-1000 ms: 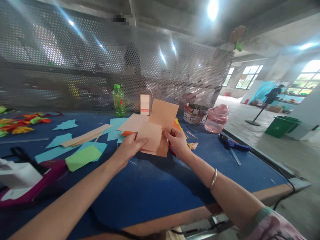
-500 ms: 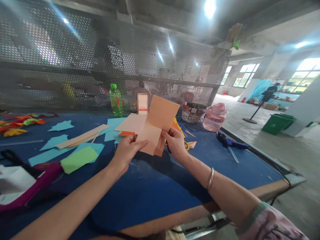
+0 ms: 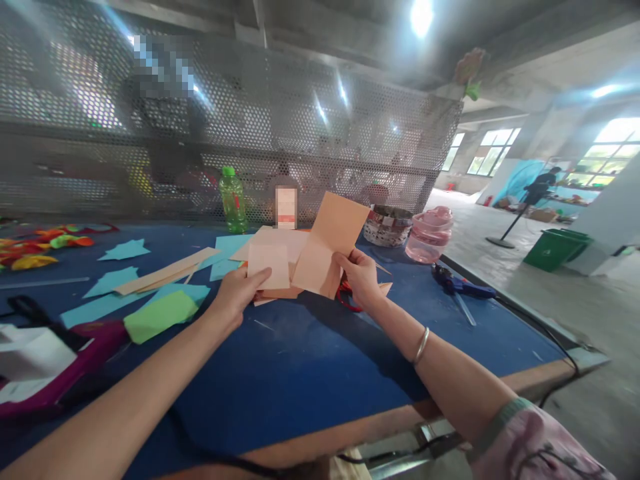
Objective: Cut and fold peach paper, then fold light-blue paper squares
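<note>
My left hand (image 3: 235, 299) pinches a small square piece of peach paper (image 3: 269, 265), held upright above the blue table (image 3: 300, 373). My right hand (image 3: 361, 277) grips a larger folded peach sheet (image 3: 331, 243) by its lower right edge, and that sheet stands tilted just right of the small piece. The two pieces are apart. More peach sheets (image 3: 273, 241) lie flat on the table behind them. Red-handled scissors (image 3: 347, 297) lie under my right hand.
Teal paper cut-outs (image 3: 113, 280), a green sheet (image 3: 160, 315) and peach strips (image 3: 165, 272) lie to the left. A green bottle (image 3: 233, 200), a woven basket (image 3: 389, 227) and a pink jar (image 3: 431, 235) stand at the back before a perforated metal screen (image 3: 200, 133). A blue glue gun (image 3: 463, 288) lies right.
The small peach piece has come away from the larger sheet. My left hand carried it to the left while my right hand kept the big sheet and lifted it slightly.
</note>
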Motion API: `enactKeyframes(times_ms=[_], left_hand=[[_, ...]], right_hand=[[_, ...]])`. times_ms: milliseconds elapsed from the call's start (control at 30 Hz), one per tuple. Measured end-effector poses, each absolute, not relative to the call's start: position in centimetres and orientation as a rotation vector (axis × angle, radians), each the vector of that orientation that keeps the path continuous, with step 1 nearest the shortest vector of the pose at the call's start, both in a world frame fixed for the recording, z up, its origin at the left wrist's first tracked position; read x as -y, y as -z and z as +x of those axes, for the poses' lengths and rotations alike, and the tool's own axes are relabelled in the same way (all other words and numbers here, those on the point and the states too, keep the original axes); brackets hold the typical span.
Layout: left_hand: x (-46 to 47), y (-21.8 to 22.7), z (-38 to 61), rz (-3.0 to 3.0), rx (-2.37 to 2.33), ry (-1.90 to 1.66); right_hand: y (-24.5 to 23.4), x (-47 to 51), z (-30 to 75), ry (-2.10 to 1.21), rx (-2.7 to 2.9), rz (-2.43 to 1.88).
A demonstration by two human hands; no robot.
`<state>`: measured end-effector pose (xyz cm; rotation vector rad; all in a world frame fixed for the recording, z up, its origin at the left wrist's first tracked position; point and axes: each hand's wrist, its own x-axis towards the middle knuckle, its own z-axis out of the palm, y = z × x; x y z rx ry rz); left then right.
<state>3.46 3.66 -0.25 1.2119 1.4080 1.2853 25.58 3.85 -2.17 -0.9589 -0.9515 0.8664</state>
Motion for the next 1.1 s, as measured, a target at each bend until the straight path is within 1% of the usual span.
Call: enactKeyframes(times_ms=[100,200,267,333,433,533,667,1100], left_hand=[[-4.1,0.5,3.1,1.451,-1.609,-1.154],[-4.2,0.7,3.1,1.774,-1.725,-1.282],[-4.0,0.7,3.3,1.869,-1.645,-1.393],[-3.8,0.7,3.8,1.849,-1.439,-1.376],[-3.2,0.6,4.5,1.719,-1.119,-1.195],[-2.6,0.6,4.6,1.661,-0.935,-1.012],[-2.4,0.9,4.2,1.628,-0.886,-0.943],[-2.7,1.3,4.1,1.677,-0.898,-1.008]], right_hand=[[2.1,-4.0,25.9,-0.865,0.957,-0.967],[1.9,-3.7,25.6,-0.877,0.976,-0.978],[1.8,-3.3,25.2,-0.899,0.990,-0.985],[1.7,-2.9,24.8,-0.932,1.003,-0.989],[1.7,-2.4,24.3,-0.980,1.016,-0.984],[1.6,-2.3,24.2,-1.003,1.008,-0.977],[1.6,-2.7,24.6,-1.017,0.981,-0.977],[1.4,-2.6,24.9,-1.020,0.970,-1.021]])
